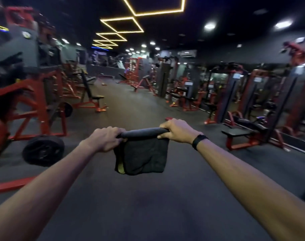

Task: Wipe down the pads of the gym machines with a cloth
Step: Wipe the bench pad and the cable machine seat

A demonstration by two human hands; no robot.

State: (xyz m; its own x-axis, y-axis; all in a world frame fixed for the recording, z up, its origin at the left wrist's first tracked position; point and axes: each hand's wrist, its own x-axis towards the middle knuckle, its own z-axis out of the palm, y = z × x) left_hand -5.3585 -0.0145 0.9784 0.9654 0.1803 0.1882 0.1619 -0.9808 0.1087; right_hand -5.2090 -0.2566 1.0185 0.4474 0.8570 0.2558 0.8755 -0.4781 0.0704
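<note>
A dark cloth (141, 157) with a yellow-green inner side showing at its lower left hangs in front of me over the floor. Its top edge is rolled into a tight tube (142, 132) stretched between my hands. My left hand (105, 139) grips the left end of the roll, fingers curled round it. My right hand (177, 130), with a black band on the wrist, grips the right end. Both arms are held out straight. Padded benches stand at the left (89, 87) and right (237, 132), away from the cloth.
A red plate-loaded machine (35, 94) with a black weight plate (43, 150) stands close on my left. Red and black machines line the mirrored wall (252, 94) on the right. A wide dark rubber floor aisle (139, 105) runs ahead between them.
</note>
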